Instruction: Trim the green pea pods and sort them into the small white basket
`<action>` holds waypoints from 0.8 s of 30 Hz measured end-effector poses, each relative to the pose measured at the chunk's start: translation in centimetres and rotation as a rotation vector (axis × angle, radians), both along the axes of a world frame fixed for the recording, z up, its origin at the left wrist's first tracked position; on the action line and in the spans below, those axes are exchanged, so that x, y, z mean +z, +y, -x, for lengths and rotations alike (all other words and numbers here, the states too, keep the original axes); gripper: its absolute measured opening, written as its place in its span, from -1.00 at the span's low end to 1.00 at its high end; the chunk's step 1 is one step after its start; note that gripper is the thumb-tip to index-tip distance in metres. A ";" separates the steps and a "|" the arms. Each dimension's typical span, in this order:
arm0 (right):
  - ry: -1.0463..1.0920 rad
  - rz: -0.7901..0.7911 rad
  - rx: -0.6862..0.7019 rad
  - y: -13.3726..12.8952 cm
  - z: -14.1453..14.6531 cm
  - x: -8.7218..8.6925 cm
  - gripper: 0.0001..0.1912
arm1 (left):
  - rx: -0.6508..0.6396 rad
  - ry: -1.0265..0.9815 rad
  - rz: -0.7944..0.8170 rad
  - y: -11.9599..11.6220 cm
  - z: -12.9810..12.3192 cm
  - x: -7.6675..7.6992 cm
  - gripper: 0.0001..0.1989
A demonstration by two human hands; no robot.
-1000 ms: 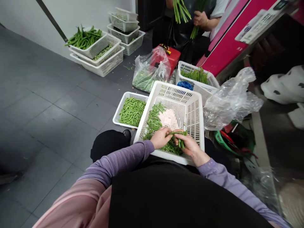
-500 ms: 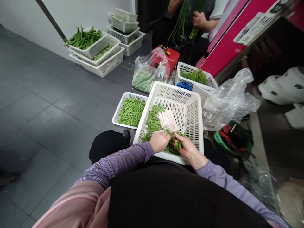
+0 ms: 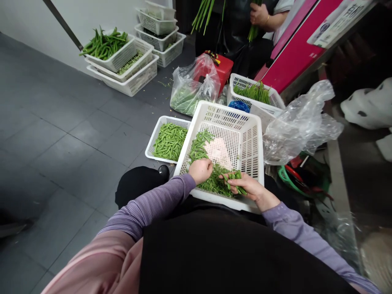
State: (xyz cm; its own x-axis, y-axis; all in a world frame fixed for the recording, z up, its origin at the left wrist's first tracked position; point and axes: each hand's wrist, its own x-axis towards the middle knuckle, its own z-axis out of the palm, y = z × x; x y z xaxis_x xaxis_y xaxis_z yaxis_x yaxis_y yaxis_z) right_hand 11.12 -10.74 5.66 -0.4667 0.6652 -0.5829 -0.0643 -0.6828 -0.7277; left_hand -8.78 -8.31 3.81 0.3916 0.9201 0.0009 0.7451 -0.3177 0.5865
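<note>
A large white plastic basket (image 3: 254,122) rests on my lap. Inside are untrimmed-looking pea pods (image 3: 199,143), a pinkish sheet (image 3: 218,152) and a heap of thin green trimmings (image 3: 214,183). My left hand (image 3: 200,170) is closed over the left part of the basket, by the pods; its fingertips are turned away, so whatever it holds is hidden. My right hand (image 3: 248,187), at the basket's near right, is closed around several green pea pods (image 3: 235,179) lying across its fingers. The two hands are apart.
A smaller white tray of pea pods (image 3: 170,141) stands left of the basket. Beyond are a plastic bag of greens (image 3: 186,96), a red container (image 3: 225,67) and a basket of cut green stems (image 3: 252,93). Stacked baskets (image 3: 137,79) line the wall. A co-worker's hand (image 3: 259,15) grips long green stems.
My hands have separated: the left moved left and slightly up, the right moved right with the pea pods. The co-worker's stems are now split into two bunches.
</note>
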 end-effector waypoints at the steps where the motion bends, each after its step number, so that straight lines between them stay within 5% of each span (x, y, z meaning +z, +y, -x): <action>1: -0.007 0.000 -0.014 0.0 -0.2 0.0 -0.67 | 0.018 0.010 -0.011 0.2 0.1 0.0 -0.77; 5: -0.015 0.005 -0.009 0.0 -0.5 0.0 -0.71 | -0.130 0.028 -0.126 -0.8 -0.4 0.6 -0.67; 10: -0.108 -0.037 0.160 -0.2 -0.6 0.1 -0.82 | -0.427 0.181 -0.222 -2.6 -1.4 1.1 -0.74; 15: -0.447 -0.228 0.535 0.2 0.0 0.7 -0.77 | -0.562 0.211 -0.106 -2.9 -1.2 0.5 -0.81; 18: -0.594 -0.451 0.655 0.6 0.4 1.3 -0.80 | -0.466 0.030 0.098 -2.9 -1.3 0.4 -0.80; 21: -0.443 -0.411 0.539 1.5 0.0 0.9 -0.77 | -0.261 -0.291 0.401 -2.6 -1.4 0.7 -0.73; 24: -0.241 -0.277 0.124 3.5 -0.4 -1.3 -0.74 | -0.140 -0.411 0.564 -2.4 -1.5 0.8 -0.68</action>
